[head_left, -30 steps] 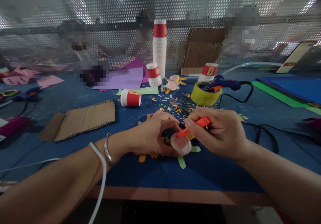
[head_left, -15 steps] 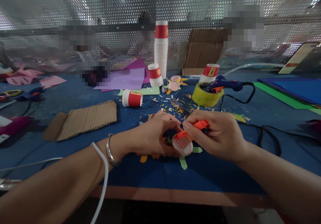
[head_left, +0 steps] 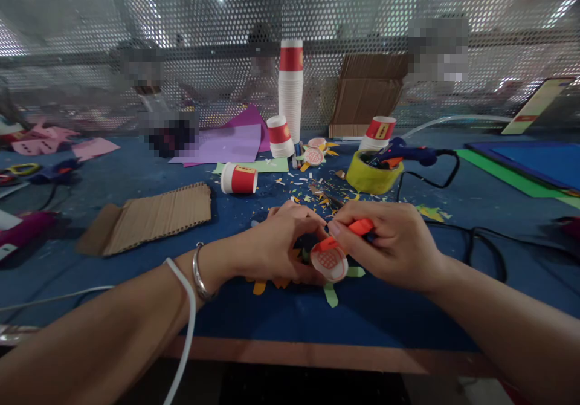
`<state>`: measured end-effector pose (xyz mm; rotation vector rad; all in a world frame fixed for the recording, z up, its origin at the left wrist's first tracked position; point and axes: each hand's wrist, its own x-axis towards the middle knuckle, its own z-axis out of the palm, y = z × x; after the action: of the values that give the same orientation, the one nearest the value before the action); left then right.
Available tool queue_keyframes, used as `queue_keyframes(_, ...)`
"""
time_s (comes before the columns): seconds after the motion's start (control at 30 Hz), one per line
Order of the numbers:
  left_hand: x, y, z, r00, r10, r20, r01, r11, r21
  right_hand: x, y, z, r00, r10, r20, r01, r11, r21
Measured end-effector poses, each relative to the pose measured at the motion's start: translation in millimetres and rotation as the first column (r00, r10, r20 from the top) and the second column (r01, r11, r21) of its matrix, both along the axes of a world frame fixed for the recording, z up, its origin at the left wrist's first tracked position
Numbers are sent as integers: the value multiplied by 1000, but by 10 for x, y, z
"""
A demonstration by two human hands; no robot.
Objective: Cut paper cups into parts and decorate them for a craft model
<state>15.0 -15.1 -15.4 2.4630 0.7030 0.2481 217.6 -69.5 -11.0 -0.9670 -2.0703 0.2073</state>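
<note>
Two hands [head_left: 290, 245] [head_left: 392, 248], one pen [head_left: 350, 234]; one disc [head_left: 330, 265]

The marker [head_left: 361, 227] in the right hand [head_left: 392, 242] looks smooth plastic; the bracelet [head_left: 196, 274] behind the left hand [head_left: 281, 242], glossy metal.

White disc [head_left: 333, 268] w/ red grid, tilted, in L hand [head_left: 281, 242]; orange marker [head_left: 360, 227] slants in R hand [head_left: 392, 245], at disc's rim.

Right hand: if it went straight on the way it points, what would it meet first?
Likely the red-gridded white disc, by the tip of the orange marker in the right hand; whether tip and disc touch is unclear.
</note>
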Motion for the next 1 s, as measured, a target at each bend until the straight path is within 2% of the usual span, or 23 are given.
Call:
queue_keyframes(0.1,14,-3,11,999,28,-44,-29,999,-14,2,0,9,1000,6,6,-6,1000,7)
queue_keyframes(0.33,13,-9,24,1000,17,-24,-18,999,-30,20,-13,9,999,-26,-21,26,1000,3)
queue_keyframes(0.67,1,7,12,1000,4,-26,-5,1000,-15,28,0,-11,995,-85,46,80,992,95)
queue_keyframes(1.0,-3,-10,9,1000,23,-6,-23,999,-33,34,-6,-28,993,-75,95,57,983,177)
